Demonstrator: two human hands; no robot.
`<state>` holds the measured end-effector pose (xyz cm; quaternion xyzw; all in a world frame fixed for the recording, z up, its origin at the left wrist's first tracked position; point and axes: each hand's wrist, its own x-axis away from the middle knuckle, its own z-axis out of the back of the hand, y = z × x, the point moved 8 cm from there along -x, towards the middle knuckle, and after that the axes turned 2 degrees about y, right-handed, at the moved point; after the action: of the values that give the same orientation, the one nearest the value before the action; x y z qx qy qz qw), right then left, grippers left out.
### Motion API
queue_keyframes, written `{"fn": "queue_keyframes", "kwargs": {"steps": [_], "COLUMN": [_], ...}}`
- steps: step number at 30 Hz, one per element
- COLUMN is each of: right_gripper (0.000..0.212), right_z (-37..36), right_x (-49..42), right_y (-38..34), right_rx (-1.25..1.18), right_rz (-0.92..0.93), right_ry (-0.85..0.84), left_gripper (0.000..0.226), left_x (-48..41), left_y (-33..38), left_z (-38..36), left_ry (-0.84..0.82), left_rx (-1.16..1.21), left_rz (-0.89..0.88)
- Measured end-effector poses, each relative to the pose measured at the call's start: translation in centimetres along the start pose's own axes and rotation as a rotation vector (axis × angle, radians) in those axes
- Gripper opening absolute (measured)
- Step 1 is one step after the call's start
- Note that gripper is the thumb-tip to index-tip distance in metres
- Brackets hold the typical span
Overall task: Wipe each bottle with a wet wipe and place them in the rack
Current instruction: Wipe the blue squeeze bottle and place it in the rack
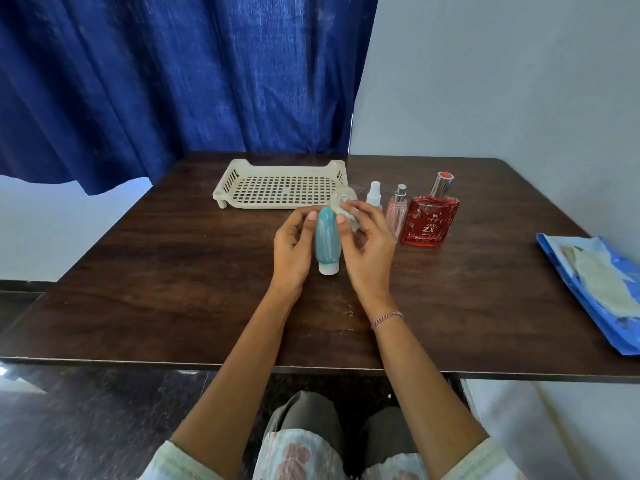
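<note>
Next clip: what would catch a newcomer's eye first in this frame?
The teal plastic bottle with a white cap, held cap-down at the middle of the dark wooden table by the left hand while the right hand holds a crumpled white wet wipe against its upper end. Next, the square red glass perfume bottle standing just right of the hands, and the cream perforated plastic rack behind them.

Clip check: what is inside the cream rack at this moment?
The rack shows only its bare slotted floor; no bottle lies in it. Its near right corner is covered by the wet wipe in the right hand, so that spot cannot be checked.
</note>
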<state>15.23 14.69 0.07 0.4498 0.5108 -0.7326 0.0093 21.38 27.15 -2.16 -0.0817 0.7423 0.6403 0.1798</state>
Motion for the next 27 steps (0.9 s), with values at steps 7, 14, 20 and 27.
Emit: {"fn": "queue_keyframes", "kwargs": {"steps": [7, 14, 20, 27], "right_gripper": [0.023, 0.022, 0.024, 0.017], "right_z": [0.1, 0.5, 1.9, 1.1], "right_x": [0.1, -0.2, -0.5, 0.0], "right_y": [-0.2, -0.3, -0.5, -2.6], "right_rx": [0.028, 0.089, 0.081, 0.065], "right_rz": [-0.005, 0.02, 0.013, 0.208], "right_ry": [0.008, 0.04, 0.151, 0.073], "left_gripper": [0.026, 0.033, 0.036, 0.034], "left_x": [0.5, 0.8, 0.7, 0.4], "left_y": [0.0, -0.1, -0.7, -1.6], "left_z": [-1.3, -2.3, -2.6, -2.7], "left_ry": [-0.124, -0.247, -0.273, -0.252], "left_rx": [0.004, 0.056, 0.088, 0.232], "left_rz": [-0.015, 0.037, 0.1, 0.198]}}
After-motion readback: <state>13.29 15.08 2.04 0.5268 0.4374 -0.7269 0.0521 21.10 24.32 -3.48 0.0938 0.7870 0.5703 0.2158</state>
